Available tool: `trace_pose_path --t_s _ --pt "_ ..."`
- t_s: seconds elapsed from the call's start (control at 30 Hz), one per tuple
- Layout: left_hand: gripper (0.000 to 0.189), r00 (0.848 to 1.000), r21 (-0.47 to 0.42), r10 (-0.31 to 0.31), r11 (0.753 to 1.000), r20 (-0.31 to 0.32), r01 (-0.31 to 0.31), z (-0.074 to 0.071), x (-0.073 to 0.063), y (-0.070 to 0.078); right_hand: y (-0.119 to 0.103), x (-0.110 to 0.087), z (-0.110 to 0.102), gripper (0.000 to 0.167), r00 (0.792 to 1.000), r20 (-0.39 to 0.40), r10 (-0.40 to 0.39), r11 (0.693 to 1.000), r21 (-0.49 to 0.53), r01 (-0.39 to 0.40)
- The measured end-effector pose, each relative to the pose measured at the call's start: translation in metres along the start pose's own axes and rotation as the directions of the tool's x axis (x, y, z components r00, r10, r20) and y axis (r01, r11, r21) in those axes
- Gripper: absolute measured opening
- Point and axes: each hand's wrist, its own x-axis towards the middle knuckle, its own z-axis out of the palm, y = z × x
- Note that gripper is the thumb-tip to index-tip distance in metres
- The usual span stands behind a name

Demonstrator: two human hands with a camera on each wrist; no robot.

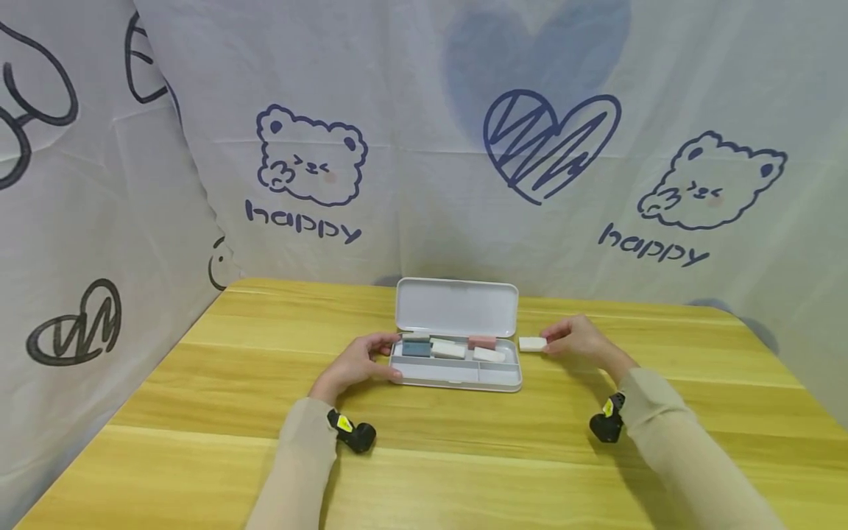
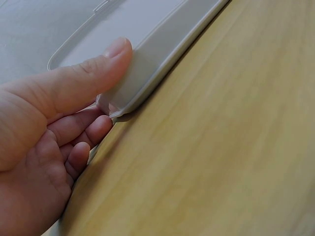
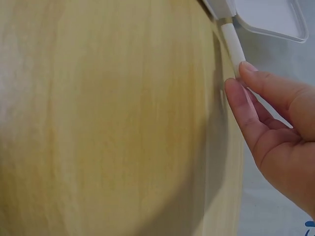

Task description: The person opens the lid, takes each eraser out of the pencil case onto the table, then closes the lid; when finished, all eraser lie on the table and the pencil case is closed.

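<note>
A white pencil case (image 1: 433, 381) lies open on the table, its lid tipped up at the back. In its rear compartment sit a blue eraser (image 1: 416, 349), a pink eraser (image 1: 481, 341) and several whitish ones. My left hand (image 1: 358, 364) holds the case by its left end; in the left wrist view the thumb (image 2: 117, 47) lies over the rim and the other fingers are at the outer corner. Beyond the right end, my right hand (image 1: 581, 341) pinches a white eraser (image 1: 532, 344) between thumb and fingertips. The right wrist view shows this eraser (image 3: 232, 42) edge-on near the case.
The yellow wood-grain table (image 1: 424, 464) spreads around the case. A pale printed cloth (image 1: 424, 147) hangs directly behind the table, and another cloth (image 1: 132, 258) hangs on the left. A black wrist camera (image 1: 358, 436) sits on the left wrist, another camera (image 1: 606, 425) on the right.
</note>
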Motion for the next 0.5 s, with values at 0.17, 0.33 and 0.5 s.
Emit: trace_pose_path --t_s 0.17,0.33,0.5 --pt "0.066 1.0 -0.012 0.011 1.0 0.01 -0.011 0.0008 0.0004 0.0013 -0.0004 -0.0002 0.0028 0.028 1.0 0.021 0.014 0.999 0.047 -0.015" --pt "0.065 1.0 -0.029 0.014 0.999 0.016 -0.014 0.001 0.0006 0.0004 -0.0005 0.0008 0.0048 0.026 1.0 0.026 -0.004 0.999 0.05 0.003" --pt "0.065 0.997 -0.021 0.068 0.997 0.018 -0.068 -0.0014 -0.0004 -0.0023 -0.0003 0.0025 0.0061 0.025 1.0 0.026 -0.006 1.0 0.021 0.006"
